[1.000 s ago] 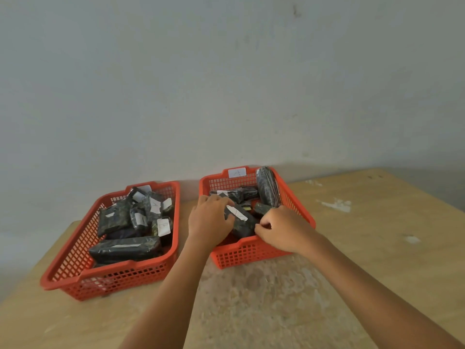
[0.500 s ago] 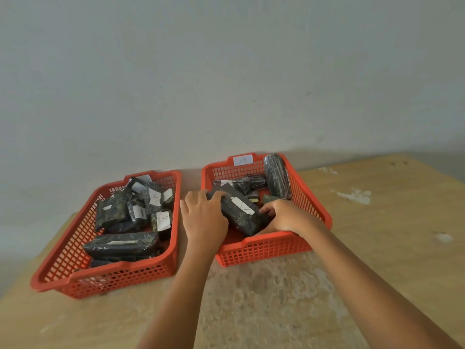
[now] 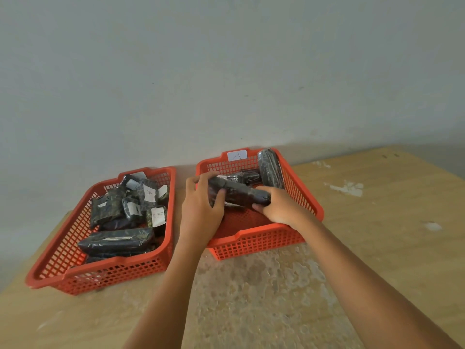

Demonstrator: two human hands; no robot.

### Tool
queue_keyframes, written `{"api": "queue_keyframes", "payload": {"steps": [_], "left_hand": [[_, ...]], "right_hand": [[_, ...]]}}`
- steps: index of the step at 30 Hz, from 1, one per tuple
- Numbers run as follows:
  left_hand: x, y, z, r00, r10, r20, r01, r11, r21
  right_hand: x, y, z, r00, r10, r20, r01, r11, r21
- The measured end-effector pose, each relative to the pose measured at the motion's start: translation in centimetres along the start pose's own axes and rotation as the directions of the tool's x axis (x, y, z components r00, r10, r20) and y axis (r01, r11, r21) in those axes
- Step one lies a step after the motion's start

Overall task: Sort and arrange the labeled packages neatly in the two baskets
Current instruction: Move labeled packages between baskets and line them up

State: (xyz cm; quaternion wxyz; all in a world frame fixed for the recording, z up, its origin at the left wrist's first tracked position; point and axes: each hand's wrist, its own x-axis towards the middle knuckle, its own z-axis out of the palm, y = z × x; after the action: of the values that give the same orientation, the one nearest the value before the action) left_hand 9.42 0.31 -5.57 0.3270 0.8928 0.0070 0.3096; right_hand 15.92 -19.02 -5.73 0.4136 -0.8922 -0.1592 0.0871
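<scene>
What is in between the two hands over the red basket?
In the head view, a long dark plastic-wrapped package lies between the left hand and the right hand, each gripping one end, over the right-side red plastic mesh basket.

1. I am looking at what seems a plain, bare room used as a makeshift sorting station; I cannot tell whether it belongs to a home or a workplace.
2. A blank, pale grey-white wall (image 3: 226, 71) fills the upper half of my view, with faint scuffs.
3. Against it stands a worn wooden table (image 3: 377, 222), its light varnish flaked and mottled near the front, with white chipped patches on the right.
4. Two red plastic mesh baskets (image 3: 100, 273) sit side by side on it, one bearing a handwritten paper label (image 3: 237, 155), holding dark wrapped packages (image 3: 115, 241) with paper tags.
</scene>
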Motion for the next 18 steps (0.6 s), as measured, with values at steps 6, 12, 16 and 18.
{"api": "queue_keyframes", "payload": {"steps": [6,12,16,18], "left_hand": [[-0.3,-0.2,-0.4,0.993,-0.109,0.054,0.117,0.976,-0.186],[-0.3,0.0,-0.3,0.998,-0.034,0.056,0.032,0.999,0.03],[0.0,0.3,-0.1,0.958,0.021,0.286,-0.093,0.967,0.239],[0.3,0.3,0.0,0.89,0.06,0.452,-0.225,0.92,0.322]], "right_hand": [[-0.8,0.1,-0.2,0.976,-0.094,-0.194,0.092,0.996,-0.02],[-0.9,0.0,-0.9,0.993,-0.034,-0.116,0.019,0.992,-0.126],[-0.9,-1.0,-3.7,0.971,0.072,0.227,0.029,0.909,-0.416],[-0.4,-1.4,-5.0,0.926,0.096,0.366,0.086,0.888,-0.452]]}}
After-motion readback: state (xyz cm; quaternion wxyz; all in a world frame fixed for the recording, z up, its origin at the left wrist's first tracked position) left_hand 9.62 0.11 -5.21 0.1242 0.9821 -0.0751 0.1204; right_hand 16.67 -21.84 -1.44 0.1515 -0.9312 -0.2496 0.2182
